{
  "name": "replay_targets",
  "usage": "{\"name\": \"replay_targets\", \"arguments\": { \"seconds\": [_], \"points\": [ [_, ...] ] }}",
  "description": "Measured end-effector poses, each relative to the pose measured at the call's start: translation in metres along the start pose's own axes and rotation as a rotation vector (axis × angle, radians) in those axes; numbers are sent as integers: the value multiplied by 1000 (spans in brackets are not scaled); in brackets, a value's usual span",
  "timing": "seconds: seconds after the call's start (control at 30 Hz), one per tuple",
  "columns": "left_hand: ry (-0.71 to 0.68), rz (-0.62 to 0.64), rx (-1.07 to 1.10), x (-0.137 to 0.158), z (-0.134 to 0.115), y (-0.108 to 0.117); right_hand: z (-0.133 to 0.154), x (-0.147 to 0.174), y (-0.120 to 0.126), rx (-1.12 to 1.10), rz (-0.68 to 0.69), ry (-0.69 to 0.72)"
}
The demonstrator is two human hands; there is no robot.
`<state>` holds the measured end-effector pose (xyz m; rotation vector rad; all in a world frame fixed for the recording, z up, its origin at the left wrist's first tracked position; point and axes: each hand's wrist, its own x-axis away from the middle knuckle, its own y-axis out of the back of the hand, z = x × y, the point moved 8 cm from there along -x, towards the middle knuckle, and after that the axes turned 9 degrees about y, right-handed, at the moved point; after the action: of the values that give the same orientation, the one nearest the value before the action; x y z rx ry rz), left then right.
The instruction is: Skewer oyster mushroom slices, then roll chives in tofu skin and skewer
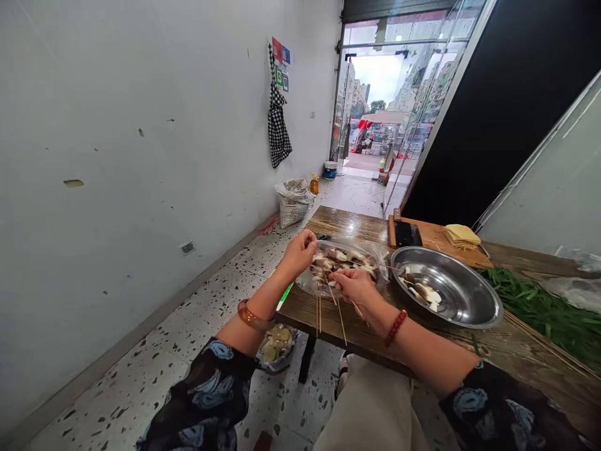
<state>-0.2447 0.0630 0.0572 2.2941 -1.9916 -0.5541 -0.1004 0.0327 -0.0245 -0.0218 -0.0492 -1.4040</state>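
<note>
My left hand [302, 252] is closed in a pinch at the left rim of a clear plastic bag [375, 249]. Inside the bag lie skewers of sliced mushrooms [335, 255], brown and white. Over the bag's near side, my right hand [355, 288] has its fingers pinched together on a thin wooden skewer, partly hidden by the hand. Several bare skewer ends [341, 321] stick out toward the table's near edge. Just right of the bag, a steel basin [462, 288] holds some loose mushroom slices [425, 293].
The wooden table [347, 222] also carries a cutting board [429, 237] with a cleaver [407, 234] and stacked yellow sheets [461, 236]. Green leaves [539, 300] lie at the right. Below the table's left corner stands a container of pale slices [277, 344].
</note>
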Motion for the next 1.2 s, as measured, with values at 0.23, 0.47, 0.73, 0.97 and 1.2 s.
{"name": "replay_targets", "arguments": {
  "seconds": [0.23, 0.47, 0.73, 0.97, 1.2],
  "points": [
    [-21, 54, -53, 2, -1, -7, -1, -14, -10, 122, 11, 79],
    [-38, 128, -102, 7, 1, -19, -2, -30, -10, 225, 13, 169],
    [-178, -144, -347, 17, -20, 2, 18, 8, 4, 235, 159, 255],
    [-232, -135, -292, 60, -54, -16, 52, 100, 56, 298, 391, 328],
    [-287, 131, -195, 125, -65, -102, 52, 123, 209, 363, -152, 333]
  ]
}}
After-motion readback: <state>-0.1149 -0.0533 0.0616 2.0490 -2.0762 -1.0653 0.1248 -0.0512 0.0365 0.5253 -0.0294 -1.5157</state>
